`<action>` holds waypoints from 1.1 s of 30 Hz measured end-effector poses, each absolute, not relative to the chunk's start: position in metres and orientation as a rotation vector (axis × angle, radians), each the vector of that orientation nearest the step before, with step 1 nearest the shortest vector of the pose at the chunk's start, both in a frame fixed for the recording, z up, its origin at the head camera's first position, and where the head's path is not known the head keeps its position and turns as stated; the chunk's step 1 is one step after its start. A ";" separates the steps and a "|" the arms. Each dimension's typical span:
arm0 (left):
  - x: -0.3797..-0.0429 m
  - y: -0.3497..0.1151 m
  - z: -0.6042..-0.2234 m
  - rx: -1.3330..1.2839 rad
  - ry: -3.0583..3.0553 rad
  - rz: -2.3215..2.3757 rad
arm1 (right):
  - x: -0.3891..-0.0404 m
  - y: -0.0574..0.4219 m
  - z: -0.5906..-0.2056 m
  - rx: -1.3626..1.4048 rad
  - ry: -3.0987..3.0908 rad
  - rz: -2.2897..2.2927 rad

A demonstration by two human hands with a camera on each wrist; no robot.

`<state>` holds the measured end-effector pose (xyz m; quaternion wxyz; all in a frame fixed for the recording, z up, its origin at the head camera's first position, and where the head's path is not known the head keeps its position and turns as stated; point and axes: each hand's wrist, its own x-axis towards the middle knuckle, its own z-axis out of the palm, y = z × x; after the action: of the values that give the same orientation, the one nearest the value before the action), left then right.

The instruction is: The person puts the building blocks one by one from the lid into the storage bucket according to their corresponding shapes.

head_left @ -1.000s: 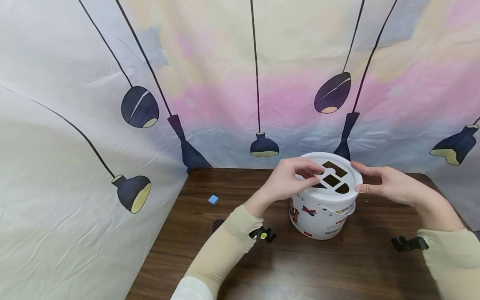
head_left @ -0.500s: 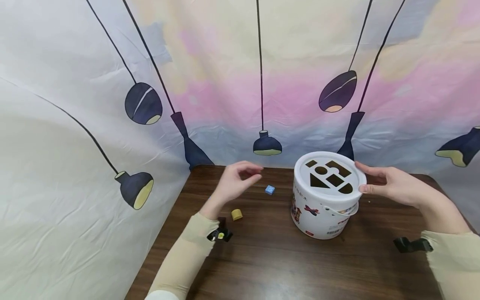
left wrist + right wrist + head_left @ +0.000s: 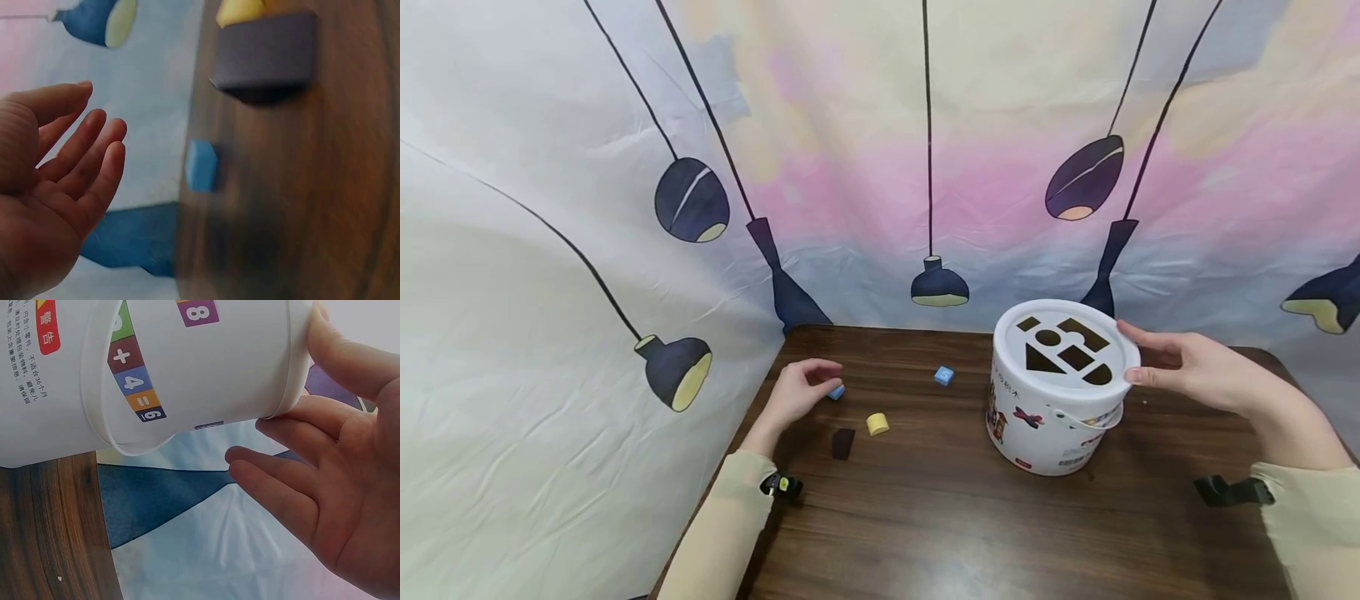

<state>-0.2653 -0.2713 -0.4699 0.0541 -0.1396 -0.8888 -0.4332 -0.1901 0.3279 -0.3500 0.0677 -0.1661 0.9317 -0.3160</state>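
My left hand [image 3: 797, 392] hovers over the left back of the table, its fingers loosely bent with nothing between them. Just past its fingertips lies a small blue block [image 3: 836, 392], partly covered in the head view; the left wrist view shows that blue block [image 3: 201, 165] apart from the fingers. My right hand [image 3: 1195, 367] holds the right side of a white bucket [image 3: 1037, 425] by the rim of its lid, thumb and fingers spread along the edge. The lid [image 3: 1051, 364] has several cut-out shapes, among them a circle, a triangle and a square.
A second blue block [image 3: 944, 375], a yellow block [image 3: 877, 424] with a curved side and a dark block [image 3: 842, 443] lie between the left hand and the bucket. A printed cloth [image 3: 850, 167] hangs behind the brown wooden table [image 3: 940, 517].
My left hand has moved from above the bucket's lid leftward and down to the blue block at the left. The right hand has stayed on the lid's rim.
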 end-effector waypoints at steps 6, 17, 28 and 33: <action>-0.267 -0.285 -0.484 -0.371 -2.750 -1.314 | -0.189 0.329 -0.350 -0.499 2.809 -0.954; -0.268 -0.289 -0.493 -0.396 -2.809 -1.248 | -0.189 0.328 -0.350 -0.475 2.801 -0.957; -0.267 -0.293 -0.497 -0.456 -2.851 -1.244 | -0.190 0.327 -0.350 -0.463 2.788 -0.970; -0.269 -0.294 -0.497 -0.397 -2.816 -1.195 | -0.189 0.327 -0.349 -0.469 2.797 -0.960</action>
<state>-0.2691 -0.2945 -0.4975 0.0286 -0.1285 -0.9124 -0.3874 -0.1890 0.3267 -0.3493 0.0737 -0.1563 0.9316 -0.3197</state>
